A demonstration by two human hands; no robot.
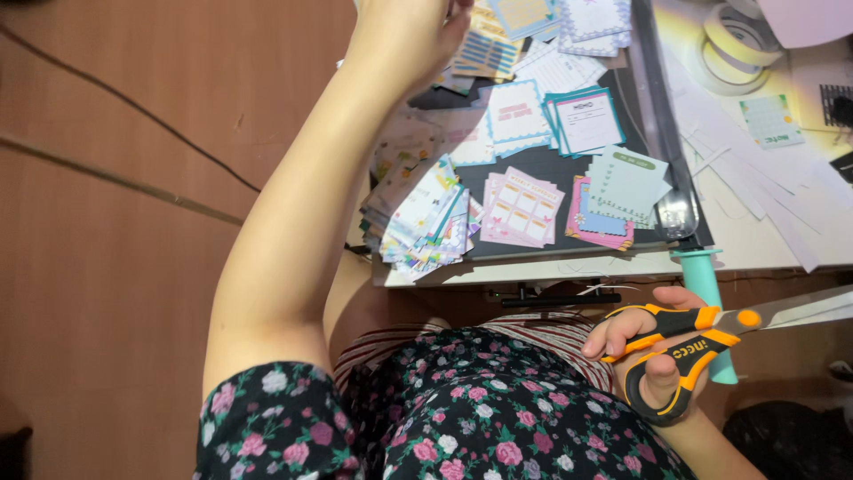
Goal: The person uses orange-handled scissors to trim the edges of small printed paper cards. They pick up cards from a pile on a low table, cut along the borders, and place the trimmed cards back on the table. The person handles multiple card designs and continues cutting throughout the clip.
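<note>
Orange-black scissors (684, 342) gripped in right hand (653, 356); left hand (404, 31) raised over paper cards (524, 204), grip unclear.

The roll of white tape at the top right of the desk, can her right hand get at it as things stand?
Probably not directly: the right hand is below the desk edge, fingers through the orange-and-black scissors. The roll of white tape lies at the far side, past the paper trimmer's rail and white paper strips.
</note>
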